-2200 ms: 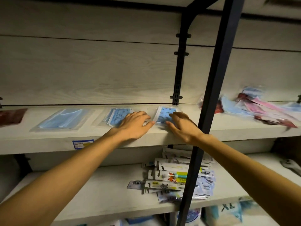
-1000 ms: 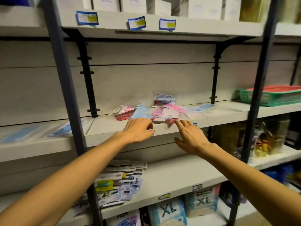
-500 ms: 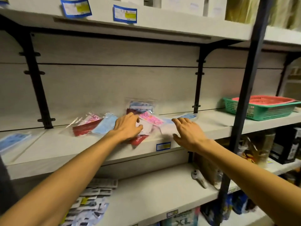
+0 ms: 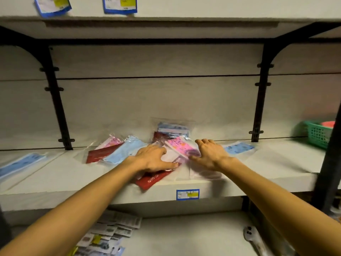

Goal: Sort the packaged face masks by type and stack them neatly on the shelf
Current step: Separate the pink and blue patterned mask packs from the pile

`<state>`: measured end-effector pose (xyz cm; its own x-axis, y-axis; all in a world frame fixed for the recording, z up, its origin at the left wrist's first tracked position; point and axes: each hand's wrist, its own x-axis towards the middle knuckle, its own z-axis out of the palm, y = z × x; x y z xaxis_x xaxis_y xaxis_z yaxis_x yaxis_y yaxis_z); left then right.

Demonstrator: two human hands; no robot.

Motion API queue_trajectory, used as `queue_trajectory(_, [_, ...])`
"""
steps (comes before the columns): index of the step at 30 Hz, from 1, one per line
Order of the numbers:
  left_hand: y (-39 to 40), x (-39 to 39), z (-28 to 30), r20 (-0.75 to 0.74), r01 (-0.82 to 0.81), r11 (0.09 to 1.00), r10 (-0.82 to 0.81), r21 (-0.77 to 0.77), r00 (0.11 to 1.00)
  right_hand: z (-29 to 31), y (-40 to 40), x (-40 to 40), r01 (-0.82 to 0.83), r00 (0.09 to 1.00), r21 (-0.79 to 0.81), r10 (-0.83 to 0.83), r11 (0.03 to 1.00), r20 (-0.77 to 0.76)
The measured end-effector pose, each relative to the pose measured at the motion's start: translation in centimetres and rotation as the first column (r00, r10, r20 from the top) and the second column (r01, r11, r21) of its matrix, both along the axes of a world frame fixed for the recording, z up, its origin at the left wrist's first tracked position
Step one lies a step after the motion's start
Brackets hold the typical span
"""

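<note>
A loose pile of packaged masks lies on the middle shelf (image 4: pixel 258 174). It holds a pink patterned pack (image 4: pixel 181 146), a red pack (image 4: pixel 154 180) at the front edge, another red pack (image 4: pixel 101 154) and a light blue pack (image 4: pixel 125 152). A blue patterned pack (image 4: pixel 173 129) leans against the back wall. My left hand (image 4: pixel 153 158) rests on the pile, its thumb and curled fingers round a pale pack (image 4: pixel 169 156). My right hand (image 4: pixel 210 156) hovers palm down with fingers spread over a clear pack (image 4: pixel 201 172).
A single blue patterned pack (image 4: pixel 239 147) lies flat to the right, and a plain blue pack (image 4: pixel 20 163) lies far left. A green basket (image 4: pixel 317 133) stands at the right. Black brackets and a post (image 4: pixel 330 163) frame the bay. Carded items (image 4: pixel 110 235) lie on the lower shelf.
The view swung right from the sorted blue packs to the mixed pile and came closer. Both hands moved onto the pile, and the left hand's fingers curled round a pale pack.
</note>
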<state>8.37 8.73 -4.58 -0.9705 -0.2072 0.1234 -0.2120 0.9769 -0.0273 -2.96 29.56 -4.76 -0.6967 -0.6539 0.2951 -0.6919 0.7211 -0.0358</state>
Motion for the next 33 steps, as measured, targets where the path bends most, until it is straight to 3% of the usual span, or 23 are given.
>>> queue_trajectory(4, [-0.5,0.3,1.3,0.037,-0.033,0.982,0.026,0.188,0.999,-0.7,-0.7,-3.7,-0.06,0.983,-0.027,0.064,0.998,0.175])
queue_trajectory(9, [-1.5,0.7,1.0,-0.131,0.056,0.892,0.004,0.449,0.991,-2.1,-1.7,-6.2,-0.086,0.957,-0.147,0.122,0.985,0.262])
queue_trajectory(15, [-3.4,-0.3,1.7,-0.171,-0.004,0.884,0.095,0.468,0.981,-2.4,-2.2,-7.1,-0.033,0.952,-0.342,0.134,0.939,0.276])
queue_trajectory(20, [-5.1,-0.2,3.0,-0.276,-0.016,0.864,0.178,0.503,0.945,-1.1,-2.5,-6.7,-0.128,0.972,-0.489,0.207,0.863,0.111])
queue_trajectory(22, [-5.9,0.7,3.5,-0.382,0.034,0.84,0.21,0.542,0.9,-0.2,-2.9,-6.1,-0.162,0.963,-0.56,0.255,0.813,0.091])
queue_trajectory(24, [-6.9,1.6,4.1,-0.538,0.101,0.807,0.289,0.581,0.792,0.7,-4.0,-5.0,-0.178,0.945,-0.621,0.309,0.763,0.108])
queue_trajectory(26, [-8.4,2.7,4.5,-0.604,0.139,0.738,0.413,0.66,0.682,1.6,-5.6,-3.5,-0.193,0.935,-0.641,0.337,0.743,0.108])
queue_trajectory(29, [-11.3,4.9,4.5,-0.553,0.192,0.562,0.59,0.804,0.588,2.4,-9.2,-0.7,-0.255,0.929,-0.635,0.366,0.729,0.047])
queue_trajectory(33, [-15.7,9.3,4.1,-0.487,0.35,0.351,0.737,0.868,0.469,2.6,-15.1,4.0,-0.311,0.905,-0.63,0.425,0.712,0.034])
